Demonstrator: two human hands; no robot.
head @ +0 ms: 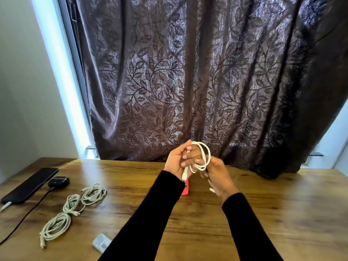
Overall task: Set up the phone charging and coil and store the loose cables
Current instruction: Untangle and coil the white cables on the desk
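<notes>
Above the middle of the wooden table (263, 213), both hands hold a white cable (204, 157) wound into loops. My left hand (177, 161) grips the loops, with one plug end hanging below its palm. My right hand (218, 174) pinches the other side of the loops, a loose end dangling under it. A black phone (30, 185) lies at the far left with a cable plugged into its near end. Three coiled white cables (75, 204) lie left of centre on the table.
A small black charger (58, 181) with a black cord (24, 215) sits beside the phone. A white adapter (101, 243) lies near the front edge. Something red (185, 189) shows behind my left wrist. A dark leaf-patterned curtain (188, 81) hangs behind the table.
</notes>
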